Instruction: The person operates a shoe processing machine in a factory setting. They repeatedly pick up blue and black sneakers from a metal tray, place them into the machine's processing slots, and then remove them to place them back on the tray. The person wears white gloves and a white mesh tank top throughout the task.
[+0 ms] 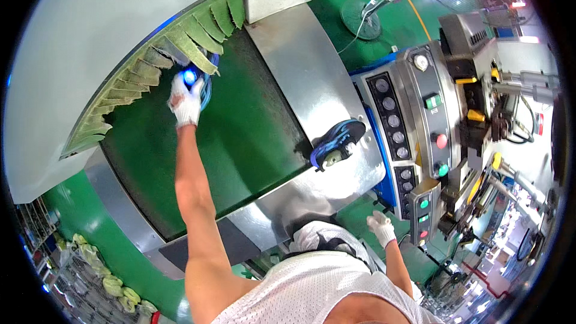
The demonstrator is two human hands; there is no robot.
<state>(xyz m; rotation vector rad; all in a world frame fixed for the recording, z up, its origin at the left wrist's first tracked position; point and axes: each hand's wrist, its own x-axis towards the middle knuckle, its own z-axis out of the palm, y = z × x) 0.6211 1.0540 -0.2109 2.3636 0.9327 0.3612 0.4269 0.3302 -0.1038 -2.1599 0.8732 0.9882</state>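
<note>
My left hand (184, 102), in a white glove, reaches far out over a dark green conveyor belt (240, 138) and grips a blue shoe (201, 84) at the mouth of a tunnel hung with green flap curtains (180, 42). A second blue and black shoe (337, 143) lies on its side on the steel ledge (300, 78) right of the belt. My right hand (381, 227), also gloved, hangs low beside my body near a grey button panel (424, 210); it holds nothing and its fingers are loosely apart.
A grey machine hood (78, 54) covers the tunnel. On the right stands a control console (408, 114) with gauges and red and green buttons, and machinery behind it. A floor fan (363, 18) stands on the green floor. Yellow-green pieces (114, 285) lie in a wire basket at lower left.
</note>
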